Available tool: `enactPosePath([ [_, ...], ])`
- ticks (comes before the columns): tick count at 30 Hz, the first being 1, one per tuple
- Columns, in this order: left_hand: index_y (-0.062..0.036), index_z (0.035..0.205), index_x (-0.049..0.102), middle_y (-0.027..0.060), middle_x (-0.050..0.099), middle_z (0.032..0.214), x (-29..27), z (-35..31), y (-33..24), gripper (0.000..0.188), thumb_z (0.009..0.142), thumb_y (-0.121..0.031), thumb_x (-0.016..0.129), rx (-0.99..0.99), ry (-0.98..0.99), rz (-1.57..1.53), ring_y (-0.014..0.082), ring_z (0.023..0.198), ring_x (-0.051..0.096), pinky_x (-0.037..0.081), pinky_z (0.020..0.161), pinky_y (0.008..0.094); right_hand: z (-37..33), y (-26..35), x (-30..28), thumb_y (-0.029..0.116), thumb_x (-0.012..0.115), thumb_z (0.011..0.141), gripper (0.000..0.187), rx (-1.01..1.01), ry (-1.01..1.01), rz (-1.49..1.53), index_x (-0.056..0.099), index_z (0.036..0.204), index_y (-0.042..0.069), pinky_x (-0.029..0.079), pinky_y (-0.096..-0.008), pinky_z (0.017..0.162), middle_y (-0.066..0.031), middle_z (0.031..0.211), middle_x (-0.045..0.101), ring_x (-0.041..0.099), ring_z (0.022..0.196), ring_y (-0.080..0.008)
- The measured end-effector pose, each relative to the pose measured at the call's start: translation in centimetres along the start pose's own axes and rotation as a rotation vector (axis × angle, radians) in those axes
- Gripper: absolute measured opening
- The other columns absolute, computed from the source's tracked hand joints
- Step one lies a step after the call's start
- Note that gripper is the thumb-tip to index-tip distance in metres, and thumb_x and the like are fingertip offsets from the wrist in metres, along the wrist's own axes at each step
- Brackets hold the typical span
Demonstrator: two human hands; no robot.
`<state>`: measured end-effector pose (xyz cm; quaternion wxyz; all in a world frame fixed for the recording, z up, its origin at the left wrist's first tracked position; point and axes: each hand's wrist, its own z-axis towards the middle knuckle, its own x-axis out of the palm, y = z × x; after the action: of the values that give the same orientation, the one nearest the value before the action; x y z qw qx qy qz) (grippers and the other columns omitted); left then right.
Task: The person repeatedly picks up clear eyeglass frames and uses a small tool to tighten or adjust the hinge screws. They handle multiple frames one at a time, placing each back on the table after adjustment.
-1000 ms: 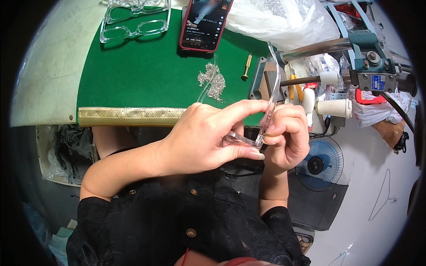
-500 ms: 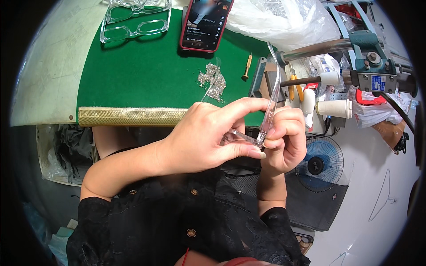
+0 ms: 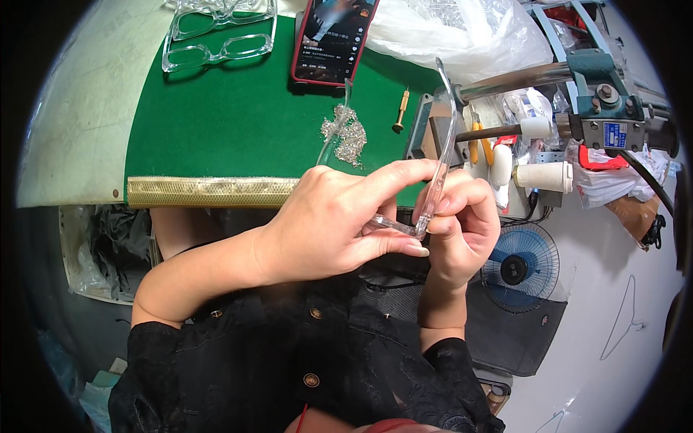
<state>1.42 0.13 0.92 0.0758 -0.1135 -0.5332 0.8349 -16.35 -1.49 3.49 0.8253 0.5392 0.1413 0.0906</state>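
Observation:
A clear plastic eyeglasses frame (image 3: 445, 148) is held in front of my body, over the near edge of the green mat. My left hand (image 3: 339, 216) is closed round its front, hiding most of the lenses' rims. One temple stands up past my left index finger; the other sticks out beyond the back of that hand, across a pile of tiny silvery screws (image 3: 351, 141). My right hand (image 3: 465, 227) is closed, thumb and forefinger pinched at the hinge corner. Whether a screw is between those fingertips is too small to tell.
On the green mat (image 3: 216, 130) lie more clear eyeglasses frames (image 3: 220, 50), a red-cased phone (image 3: 330, 43) and a small yellow screwdriver (image 3: 402, 112). To the right stand a metal bench press (image 3: 599, 94), pliers (image 3: 481, 141), a white cup (image 3: 543, 176) and, lower, a fan (image 3: 520, 267).
My right hand's fingers have shifted slightly at the hinge. The eyeglasses have tilted a little, their far temple tip swinging left and up over the screw pile.

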Motion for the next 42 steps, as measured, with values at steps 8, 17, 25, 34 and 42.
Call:
enactPosePath([
  [8, -0.005, 0.138, 0.039, 0.0038, 0.062, 0.069, 0.7, 0.9, -0.1, 0.071, 0.076, -0.001, 0.074, -0.077, 0.035, -0.199, 0.0084, 0.065, 0.06, 0.047, 0.068, 0.0228, 0.6, -0.3, -0.5, 0.017, 0.072, 0.084, 0.026, 0.06, -0.043, 0.257, 0.051, 0.087, 0.003, 0.043, -0.023, 0.069, -0.005, 0.083, 0.053, 0.051, 0.074, -0.0114],
  [17, -0.0058, 0.134, 0.042, 0.0076, 0.067, 0.082, 4.3, 6.5, 2.0, 0.06, 0.08, 0.0, 0.067, 0.035, -0.023, -0.067, 0.0129, 0.073, 0.067, 0.052, 0.07, 0.0276, 1.5, -0.5, -4.5, 0.002, 0.069, 0.081, 0.026, 0.039, -0.224, 0.166, 0.061, 0.104, -0.006, 0.05, -0.0243, 0.078, -0.0081, 0.097, 0.064, 0.062, 0.085, -0.0129],
  [25, 0.0002, 0.103, 0.057, 0.011, 0.068, 0.082, 8.8, 11.1, 4.5, 0.014, 0.088, -0.001, 0.057, 0.215, -0.065, -0.214, 0.0174, 0.078, 0.069, 0.053, 0.07, 0.0292, 3.9, -0.8, -12.0, 0.008, 0.066, 0.086, 0.026, 0.03, -0.315, 0.089, 0.062, 0.108, -0.005, 0.047, -0.0235, 0.079, -0.0096, 0.099, 0.066, 0.061, 0.084, -0.0122],
  [34, 0.0031, 0.1, 0.056, 0.0083, 0.066, 0.08, 10.6, 14.1, 5.1, 0.01, 0.091, 0.001, 0.053, 0.142, -0.087, -0.316, 0.0113, 0.073, 0.064, 0.051, 0.068, 0.0253, 6.3, -1.6, -13.6, 0.008, 0.063, 0.089, 0.01, 0.034, -0.376, -0.003, 0.061, 0.083, 0.002, 0.043, -0.0217, 0.067, -0.0019, 0.074, 0.064, 0.057, 0.07, -0.008],
  [42, 0.0052, 0.099, 0.056, 0.0081, 0.067, 0.082, 11.6, 15.4, 5.2, 0.009, 0.091, 0.0, 0.054, 0.047, -0.07, -0.419, 0.0108, 0.076, 0.064, 0.052, 0.071, 0.0248, 7.5, 0.0, -16.2, 0.012, 0.06, 0.091, 0.008, -0.363, -0.648, -0.29, 0.06, 0.091, 0.004, 0.041, -0.0222, 0.067, -0.001, 0.084, 0.056, 0.049, 0.076, -0.0075],
])
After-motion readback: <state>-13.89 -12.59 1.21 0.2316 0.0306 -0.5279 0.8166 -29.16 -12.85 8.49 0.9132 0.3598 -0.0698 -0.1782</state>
